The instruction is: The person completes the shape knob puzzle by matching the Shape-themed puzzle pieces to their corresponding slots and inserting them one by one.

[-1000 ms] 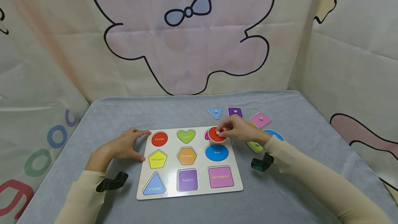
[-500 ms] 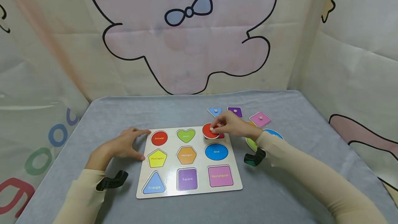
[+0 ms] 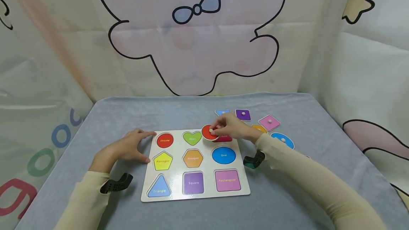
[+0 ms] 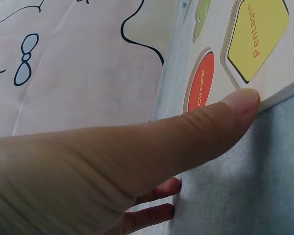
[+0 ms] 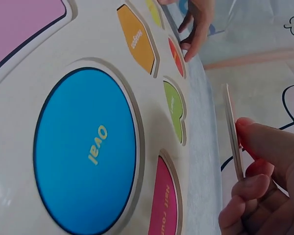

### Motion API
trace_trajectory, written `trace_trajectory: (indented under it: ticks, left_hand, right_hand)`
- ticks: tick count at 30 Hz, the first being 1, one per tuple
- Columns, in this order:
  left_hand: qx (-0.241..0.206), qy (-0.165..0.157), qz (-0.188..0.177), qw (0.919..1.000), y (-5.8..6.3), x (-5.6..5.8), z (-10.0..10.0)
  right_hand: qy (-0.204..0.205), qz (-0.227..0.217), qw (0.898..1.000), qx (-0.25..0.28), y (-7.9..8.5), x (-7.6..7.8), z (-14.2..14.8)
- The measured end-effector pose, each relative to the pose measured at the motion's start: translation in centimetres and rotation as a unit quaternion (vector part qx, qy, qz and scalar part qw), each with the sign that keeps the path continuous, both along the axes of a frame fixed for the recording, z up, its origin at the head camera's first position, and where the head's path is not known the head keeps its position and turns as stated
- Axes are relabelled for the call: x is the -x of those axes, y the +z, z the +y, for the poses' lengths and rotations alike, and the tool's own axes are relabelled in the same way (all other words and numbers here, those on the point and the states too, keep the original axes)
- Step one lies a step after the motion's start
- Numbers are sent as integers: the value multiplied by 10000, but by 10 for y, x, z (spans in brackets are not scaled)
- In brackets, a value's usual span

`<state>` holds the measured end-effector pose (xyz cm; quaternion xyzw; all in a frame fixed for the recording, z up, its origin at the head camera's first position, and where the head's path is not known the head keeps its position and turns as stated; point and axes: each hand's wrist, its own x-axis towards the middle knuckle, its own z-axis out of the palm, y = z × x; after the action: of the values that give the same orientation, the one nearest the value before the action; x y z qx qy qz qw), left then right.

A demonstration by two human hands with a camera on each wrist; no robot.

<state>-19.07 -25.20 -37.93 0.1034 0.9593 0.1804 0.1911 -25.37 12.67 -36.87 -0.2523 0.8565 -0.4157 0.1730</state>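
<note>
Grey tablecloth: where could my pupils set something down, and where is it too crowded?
Bare grey tablecloth shows in front of the puzzle board, between the sleeves; also beyond the left hand, left of the light-blue triangle piece. It's crowded around the board's far right corner, where loose pieces lie near the right hand, which holds a red disc.

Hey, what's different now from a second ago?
The right grip carried the red circle piece to the left, from over the half-round shape toward the heart shape. It pinches the piece just as before; nothing was let go. The left grip stayed at the left edge of the board.
</note>
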Motion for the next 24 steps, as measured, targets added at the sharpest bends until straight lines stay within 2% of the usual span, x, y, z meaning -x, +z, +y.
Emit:
trace_trajectory:
  ticks: [6, 16, 24]
  left_hand:
    - [-17, -90, 63, 9999, 2, -3, 0]
    - [40, -131, 39, 9999, -2, -8, -2]
    - [63, -121, 81, 9999, -2, -14, -2]
  right_hand:
    - [23, 75, 10000, 39, -1, -1, -10]
    - [39, 111, 9999, 53, -2, -8, -30]
    - [14, -52, 9999, 149, -5, -12, -46]
